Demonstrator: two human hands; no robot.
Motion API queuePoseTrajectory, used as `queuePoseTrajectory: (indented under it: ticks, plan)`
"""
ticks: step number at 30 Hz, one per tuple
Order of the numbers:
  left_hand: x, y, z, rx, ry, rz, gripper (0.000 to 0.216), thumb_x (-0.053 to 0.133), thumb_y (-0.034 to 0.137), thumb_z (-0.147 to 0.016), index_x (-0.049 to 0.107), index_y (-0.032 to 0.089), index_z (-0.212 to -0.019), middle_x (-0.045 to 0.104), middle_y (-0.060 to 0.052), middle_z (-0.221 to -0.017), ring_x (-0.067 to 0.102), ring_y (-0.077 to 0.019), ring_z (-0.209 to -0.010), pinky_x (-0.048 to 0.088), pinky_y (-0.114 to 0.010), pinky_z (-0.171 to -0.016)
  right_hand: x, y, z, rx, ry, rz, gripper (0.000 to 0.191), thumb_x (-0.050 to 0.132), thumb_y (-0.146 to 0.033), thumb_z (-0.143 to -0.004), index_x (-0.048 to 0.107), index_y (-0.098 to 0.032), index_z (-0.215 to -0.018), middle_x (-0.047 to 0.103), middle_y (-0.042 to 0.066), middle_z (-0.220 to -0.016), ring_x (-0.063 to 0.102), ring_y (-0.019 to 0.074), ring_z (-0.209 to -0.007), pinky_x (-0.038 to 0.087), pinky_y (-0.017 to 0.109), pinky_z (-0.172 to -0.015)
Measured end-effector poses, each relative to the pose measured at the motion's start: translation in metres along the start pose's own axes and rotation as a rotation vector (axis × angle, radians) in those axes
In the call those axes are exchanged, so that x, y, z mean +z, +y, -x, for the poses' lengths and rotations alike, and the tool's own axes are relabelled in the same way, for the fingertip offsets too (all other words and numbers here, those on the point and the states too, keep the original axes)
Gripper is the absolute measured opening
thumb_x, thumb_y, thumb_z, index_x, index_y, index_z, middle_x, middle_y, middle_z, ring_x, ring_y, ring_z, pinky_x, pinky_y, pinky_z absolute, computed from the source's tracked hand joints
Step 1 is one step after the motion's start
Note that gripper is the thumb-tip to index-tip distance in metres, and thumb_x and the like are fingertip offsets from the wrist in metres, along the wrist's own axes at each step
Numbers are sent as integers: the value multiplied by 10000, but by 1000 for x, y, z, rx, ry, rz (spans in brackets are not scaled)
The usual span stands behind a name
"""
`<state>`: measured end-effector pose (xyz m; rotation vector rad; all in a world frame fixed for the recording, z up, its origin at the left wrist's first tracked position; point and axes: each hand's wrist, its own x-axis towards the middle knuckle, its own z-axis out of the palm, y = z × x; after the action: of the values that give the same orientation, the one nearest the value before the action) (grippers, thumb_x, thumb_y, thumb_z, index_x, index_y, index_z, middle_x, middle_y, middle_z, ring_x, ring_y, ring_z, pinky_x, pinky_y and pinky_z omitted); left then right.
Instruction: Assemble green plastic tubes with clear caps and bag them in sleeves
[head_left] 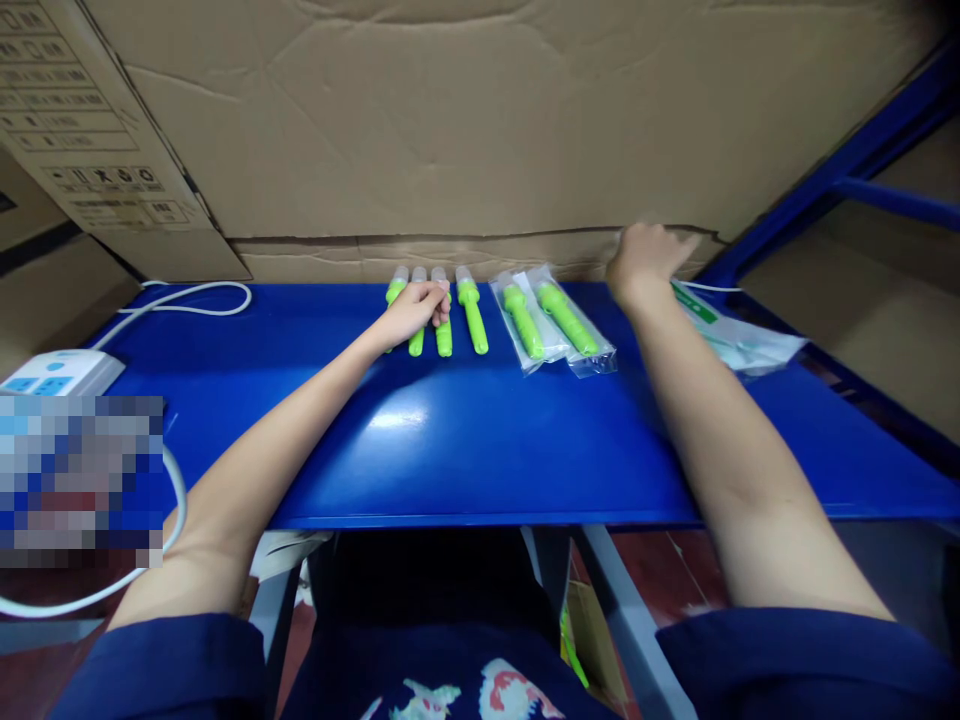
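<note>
Several bright green sticks with clear caps lie side by side on the blue table. My left hand (417, 308) is over the left ones, its fingers curled closed at the neck of one green stick (444, 338). Just right of it is another loose green stick (475, 322). Two more green sticks lie in clear plastic bags, a left bagged stick (525, 322) and a right bagged stick (571, 322). My right hand (649, 262) is at the back right, smeared by motion, beside clear packaging with a green label (739, 335). Its fingers are mostly hidden.
Cardboard (450, 130) stands upright along the back of the blue table (480, 440). At the left are a white power strip (67, 372), a white cable (180, 480) and a pixelated area. A blue metal frame (817, 170) rises at the right.
</note>
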<state>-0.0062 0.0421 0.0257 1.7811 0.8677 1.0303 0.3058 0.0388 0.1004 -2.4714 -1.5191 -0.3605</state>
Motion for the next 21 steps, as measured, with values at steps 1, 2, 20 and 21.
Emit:
queuePoseTrajectory:
  ticks: [1, 2, 20, 21]
  plan:
    - [0, 0, 0, -2, 5, -2, 513, 542, 519, -1061, 597, 197, -665, 615, -39, -634, 586, -143, -553, 530, -323, -669, -10, -9, 8, 19, -4, -6, 347, 521, 56, -970, 700, 36, -1267, 672, 375, -1305, 645, 369, -1320, 324, 540, -1086]
    - [0, 0, 0, -4, 13, -5, 523, 550, 541, -1056, 599, 196, -665, 616, -40, -629, 596, -145, -557, 533, -320, -668, -20, -18, 17, -46, 11, -25, 328, 494, 41, -986, 704, 45, -1237, 687, 371, -1277, 663, 371, -1297, 323, 534, -1107]
    - [-18, 9, -2, -173, 234, 318, 358, 631, 534, -1008, 647, 186, -1088, 727, -60, -922, 761, -249, -962, 623, -365, -857, -25, -83, 113, -976, -13, -331, 509, 443, -388, -1072, 542, -159, -1516, 654, 190, -1473, 617, 376, -1327, 492, 536, -1099]
    - [-19, 7, -2, -159, 269, 277, 243, 707, 385, -960, 645, 181, -1076, 723, -51, -919, 749, -227, -934, 616, -349, -872, -23, -81, 107, -948, -37, -317, 490, 452, -369, -1059, 576, -138, -1473, 673, 204, -1434, 630, 384, -1305, 501, 536, -1092]
